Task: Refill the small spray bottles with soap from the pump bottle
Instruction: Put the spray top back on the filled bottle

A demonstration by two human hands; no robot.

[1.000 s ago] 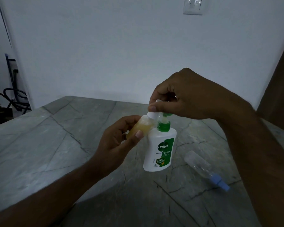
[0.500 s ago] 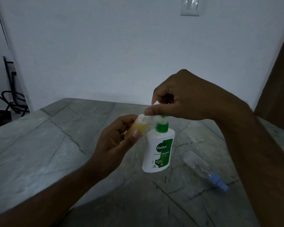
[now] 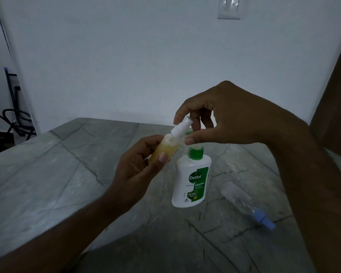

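My left hand [image 3: 138,170] grips a small spray bottle [image 3: 165,148] holding yellow soap, tilted to the right above the table. A white spray cap [image 3: 180,129] sits on its neck. My right hand [image 3: 224,119] reaches over from the right and pinches this cap between forefinger and thumb. Just below stands the white and green Dettol pump bottle [image 3: 192,180]; my right thumb hides its pump head. A second small spray bottle [image 3: 242,201], clear with a blue cap, lies on its side to the right.
The grey marble table [image 3: 57,174] runs to a white wall at the back. Black cables and a stand [image 3: 14,115] sit past the table's left edge. A wall switch [image 3: 228,7] is high on the wall.
My right hand's fingers have spread and lifted, so the white spray cap now shows. The small bottle sits slightly higher in my left hand. The pump bottle has not moved.
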